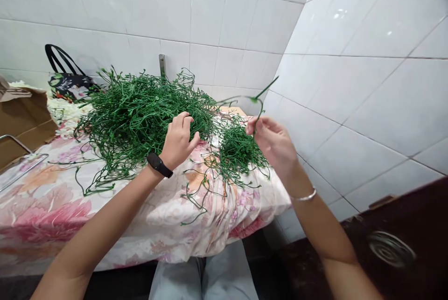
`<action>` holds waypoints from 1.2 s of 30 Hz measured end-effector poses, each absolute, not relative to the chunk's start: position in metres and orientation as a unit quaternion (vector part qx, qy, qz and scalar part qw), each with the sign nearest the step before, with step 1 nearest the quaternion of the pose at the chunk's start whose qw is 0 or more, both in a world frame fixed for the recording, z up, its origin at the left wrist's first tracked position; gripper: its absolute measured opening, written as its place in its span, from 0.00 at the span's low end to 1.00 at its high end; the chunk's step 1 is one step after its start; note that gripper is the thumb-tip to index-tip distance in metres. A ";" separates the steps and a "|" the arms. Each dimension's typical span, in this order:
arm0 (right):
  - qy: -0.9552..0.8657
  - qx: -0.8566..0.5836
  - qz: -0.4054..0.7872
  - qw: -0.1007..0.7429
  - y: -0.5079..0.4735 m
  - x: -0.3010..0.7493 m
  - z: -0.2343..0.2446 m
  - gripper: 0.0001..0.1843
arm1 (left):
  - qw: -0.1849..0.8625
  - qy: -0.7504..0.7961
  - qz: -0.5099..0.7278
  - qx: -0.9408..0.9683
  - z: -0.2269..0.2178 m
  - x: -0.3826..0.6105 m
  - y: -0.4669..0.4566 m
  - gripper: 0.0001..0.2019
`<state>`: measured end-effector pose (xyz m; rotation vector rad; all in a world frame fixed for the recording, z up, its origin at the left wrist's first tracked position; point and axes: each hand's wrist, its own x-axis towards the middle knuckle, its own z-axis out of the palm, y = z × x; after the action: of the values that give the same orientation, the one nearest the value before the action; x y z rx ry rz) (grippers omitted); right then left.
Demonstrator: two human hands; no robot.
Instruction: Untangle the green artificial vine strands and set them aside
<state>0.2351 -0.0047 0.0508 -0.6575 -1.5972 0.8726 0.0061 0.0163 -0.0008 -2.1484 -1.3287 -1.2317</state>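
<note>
A big heap of green plastic stems (136, 108) lies on a table covered with a flowered cloth (52, 202). My left hand (179, 139), with a black band on the wrist, rests on the heap's right side, fingers curled into the stems. My right hand (273, 141), a silver bangle on the wrist, is raised over a smaller clump of stems (238, 150) and pinches a single thin green stem (261, 99) that arcs up and to the left.
An open cardboard box (21, 122) and white flowers (66, 113) sit at the left. A black-handled bag (66, 80) stands against the tiled wall. A metal wire rack (21, 160) lies at the left. A floor drain (390, 248) is on the dark floor.
</note>
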 end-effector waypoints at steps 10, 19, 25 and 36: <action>-0.762 -0.423 -0.011 0.490 0.142 0.288 0.079 0.07 | 0.168 -0.459 -0.369 -0.790 -0.006 0.013 0.013 0.13; -0.789 -0.472 0.082 0.385 0.197 0.316 0.030 0.06 | 0.136 -0.466 -0.299 -0.822 -0.018 0.023 0.013 0.12; -0.784 -0.402 0.084 0.465 0.186 0.277 0.055 0.09 | 0.092 -0.459 -0.226 -0.854 -0.030 0.030 0.013 0.13; -0.937 -0.168 -0.084 0.294 0.103 0.088 0.097 0.31 | 0.069 -0.466 -0.215 -0.856 -0.028 0.028 0.016 0.13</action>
<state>0.0883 0.1033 0.0969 -0.4467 -2.4955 -0.2226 0.0282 0.0159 -0.0283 -2.5753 -1.4024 -0.6475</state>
